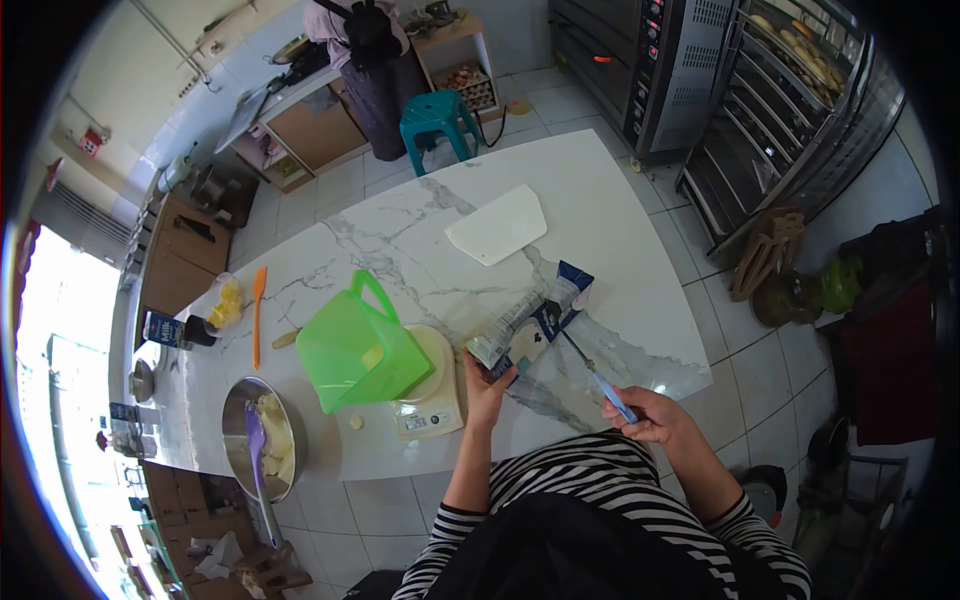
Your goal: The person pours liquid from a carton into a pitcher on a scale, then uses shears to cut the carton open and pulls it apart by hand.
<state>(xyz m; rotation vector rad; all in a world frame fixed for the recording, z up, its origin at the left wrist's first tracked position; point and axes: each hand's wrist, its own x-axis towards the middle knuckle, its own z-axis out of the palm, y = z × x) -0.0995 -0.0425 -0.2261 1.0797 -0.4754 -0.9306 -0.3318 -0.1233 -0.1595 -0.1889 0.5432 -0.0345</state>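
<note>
My left hand (484,391) grips the lower end of a blue and white carton (530,325), which lies tilted over the marble table. In my right hand (648,414) is a tool with a light blue handle (613,396); its thin metal end reaches the carton's right side. The exact shape of the tool's tip is hard to make out. Left of the carton, a green pitcher (350,350) rests on a white kitchen scale (430,414). Beyond the carton lies a white board (500,226).
A steel bowl (233,440) with pale cream and a purple spatula (256,440) sits at the left edge. Behind it are an orange spatula (259,315) and a bowl of yellow pieces (227,302). A teal stool (434,121) and a person (375,90) are beyond the marble table (620,230).
</note>
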